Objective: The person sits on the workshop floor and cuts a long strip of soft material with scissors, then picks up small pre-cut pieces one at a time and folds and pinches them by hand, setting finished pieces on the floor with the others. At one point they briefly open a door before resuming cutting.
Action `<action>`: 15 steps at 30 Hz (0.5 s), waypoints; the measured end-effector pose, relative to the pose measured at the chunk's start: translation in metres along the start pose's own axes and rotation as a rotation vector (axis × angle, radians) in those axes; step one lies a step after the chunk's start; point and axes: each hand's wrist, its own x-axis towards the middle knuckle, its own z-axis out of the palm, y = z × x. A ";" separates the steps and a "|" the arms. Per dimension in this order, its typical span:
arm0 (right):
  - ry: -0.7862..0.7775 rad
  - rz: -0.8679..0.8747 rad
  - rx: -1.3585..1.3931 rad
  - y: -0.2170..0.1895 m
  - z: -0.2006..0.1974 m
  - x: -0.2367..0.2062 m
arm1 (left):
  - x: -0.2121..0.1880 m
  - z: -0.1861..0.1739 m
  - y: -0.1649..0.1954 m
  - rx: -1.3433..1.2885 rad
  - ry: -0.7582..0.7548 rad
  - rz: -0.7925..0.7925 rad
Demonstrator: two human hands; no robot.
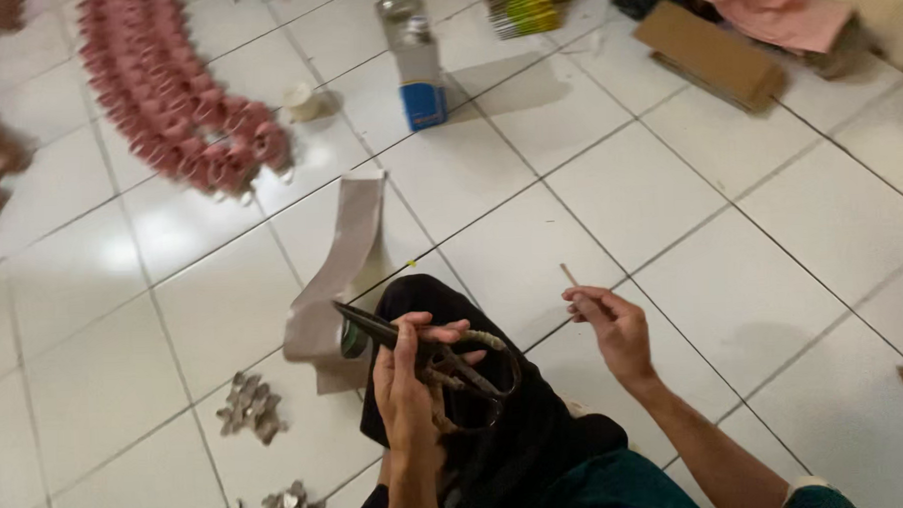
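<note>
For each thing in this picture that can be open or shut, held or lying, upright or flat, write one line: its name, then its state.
Scissors: held in the left hand, blades shut.
Thin stick: pinched in the right hand, raised off the floor.
Grey ribbon strip: loose, curling up from the knee.
Tin can: upright on the tiled floor.
Cardboard piece: lying flat.
Pink garland: spread across the floor.

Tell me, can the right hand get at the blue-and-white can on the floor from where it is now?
Probably not without leaning forward. The right hand already pinches a thin stick, and the can stands well ahead across several bare tiles. Nothing blocks the path, but the fingers are occupied.
</note>
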 end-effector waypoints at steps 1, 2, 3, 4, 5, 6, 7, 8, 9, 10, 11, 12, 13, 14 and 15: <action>0.078 0.046 0.076 0.002 -0.020 0.006 | 0.000 0.018 0.001 0.003 -0.036 -0.011; 0.153 0.090 0.156 0.004 -0.038 0.008 | -0.001 0.035 0.003 0.006 -0.070 -0.021; 0.208 0.104 0.171 0.006 -0.054 0.002 | -0.004 0.051 0.004 0.021 -0.103 -0.062; 0.257 0.112 0.187 0.006 -0.069 -0.001 | -0.006 0.068 0.003 0.033 -0.136 -0.094; 0.301 0.107 0.201 0.005 -0.083 0.002 | -0.004 0.086 0.003 0.038 -0.173 -0.116; 0.339 0.062 0.225 0.004 -0.096 0.004 | -0.003 0.099 0.004 -0.016 -0.252 -0.134; 0.375 0.027 0.248 0.002 -0.107 0.001 | -0.002 0.109 0.008 -0.067 -0.321 -0.161; 0.412 0.002 0.269 0.000 -0.118 -0.004 | -0.005 0.117 0.013 -0.115 -0.383 -0.196; 0.452 -0.037 0.294 -0.002 -0.129 -0.012 | -0.008 0.123 0.019 -0.141 -0.404 -0.203; 0.492 -0.086 0.317 -0.005 -0.139 -0.018 | -0.008 0.128 0.026 -0.171 -0.431 -0.206; 0.530 -0.146 0.333 -0.010 -0.153 -0.020 | -0.004 0.137 0.028 -0.209 -0.461 -0.203; 0.566 -0.183 0.327 -0.015 -0.166 -0.025 | 0.000 0.146 0.027 -0.186 -0.457 -0.180; 0.599 -0.208 0.323 -0.020 -0.178 -0.033 | 0.003 0.153 0.026 -0.155 -0.444 -0.159; 0.629 -0.241 0.319 -0.025 -0.188 -0.038 | 0.006 0.163 0.022 -0.127 -0.435 -0.131; 0.678 -0.216 0.307 -0.031 -0.197 -0.040 | 0.012 0.175 0.012 -0.102 -0.417 -0.165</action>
